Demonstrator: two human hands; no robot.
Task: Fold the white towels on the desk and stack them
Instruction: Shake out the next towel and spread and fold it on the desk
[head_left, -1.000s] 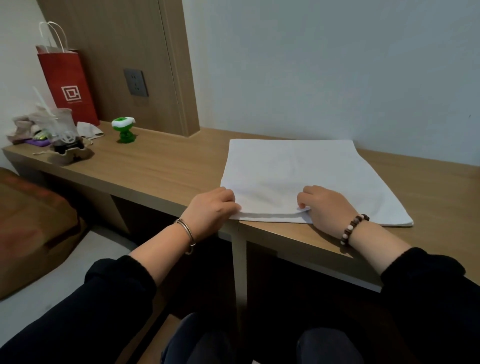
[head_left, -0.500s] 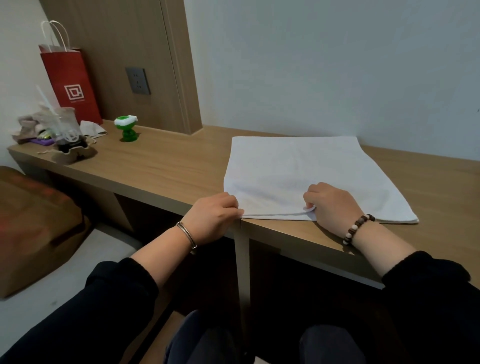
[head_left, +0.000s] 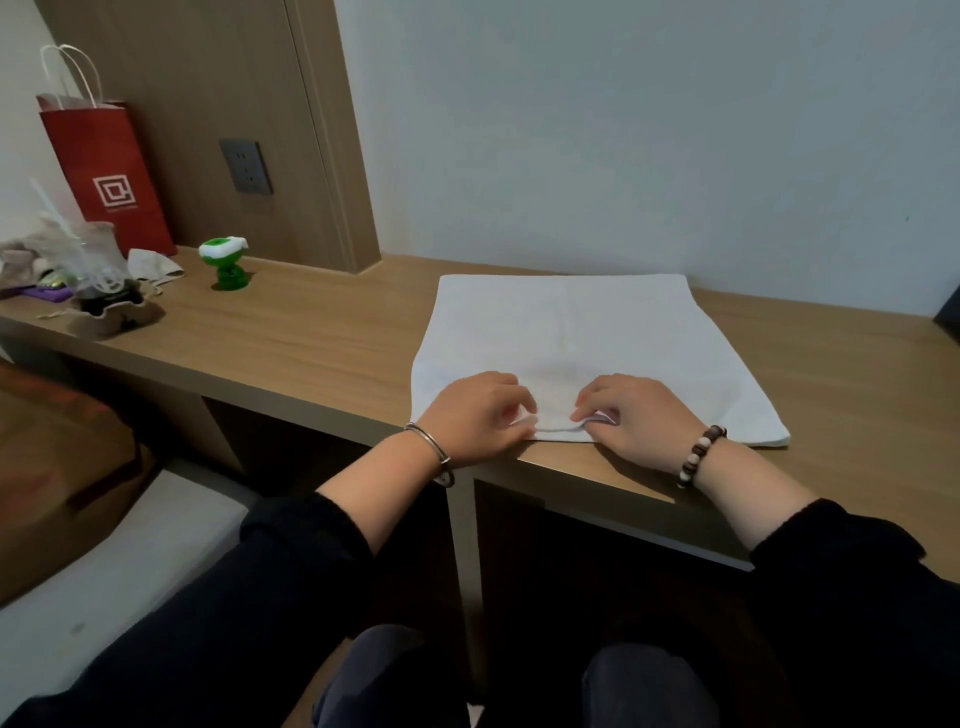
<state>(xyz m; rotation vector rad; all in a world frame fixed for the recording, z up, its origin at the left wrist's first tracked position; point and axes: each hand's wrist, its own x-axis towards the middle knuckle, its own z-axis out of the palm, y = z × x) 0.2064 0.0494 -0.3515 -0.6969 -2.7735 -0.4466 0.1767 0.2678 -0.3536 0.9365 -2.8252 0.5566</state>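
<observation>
Wooden desk (head_left: 311, 343) along a pale wall, wood panel with a dark socket (head_left: 245, 166) at back left. Left end of the tabletop, by the back edge: a heap of small clutter (head_left: 78, 275), contents too blurred to tell, and behind it a red paper bag (head_left: 109, 176), upright, white handles. Just right of those, a small green figure (head_left: 224, 262) stands upright, well apart from the towel.

White towel (head_left: 597, 332) lies flat on the tabletop, right of middle. Near-left corner at the front edge; near-right corner set back from it, so the cloth sits slightly turned against the desk. Far edge up near the wall. Looks close to square; the long axis can't be told for sure, but the near edge runs left-right across the view. Layered edge shows at the near-right corner.

Left hand (head_left: 475, 421), silver bangle (head_left: 431, 457) on the wrist, fingers curled, pinches the near edge close to the near-left corner. Right hand (head_left: 631, 421), bead bracelet (head_left: 698, 457), fingers curled, pinches the same edge about mid-way along. Between the two hands the hem is lifted in a small ridge. Black sleeves, knees under the desk.
</observation>
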